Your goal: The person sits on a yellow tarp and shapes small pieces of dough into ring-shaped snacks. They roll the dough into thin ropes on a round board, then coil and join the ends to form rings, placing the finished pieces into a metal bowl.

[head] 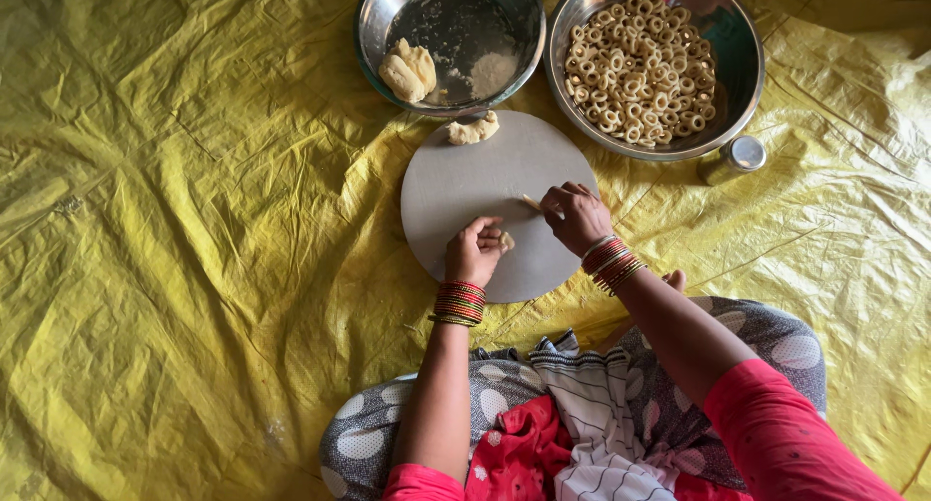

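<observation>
Two steel bowls sat at the top of the frame on a yellow tarp (175,220): the right bowl (739,60) full of dough rings (640,69), the left bowl (373,16) holding a dough lump (407,69). Below lay a round grey board (465,186). At mid-frame, the left hand (472,254) curled closed around a dough bit (506,239); the right hand (574,217) pinched a thin dough strip (531,203). A small steel cup (732,159) stood right.

Small pale dough piece (506,239) and thin dough strip (530,203), both low on the round grey board (465,181).
</observation>
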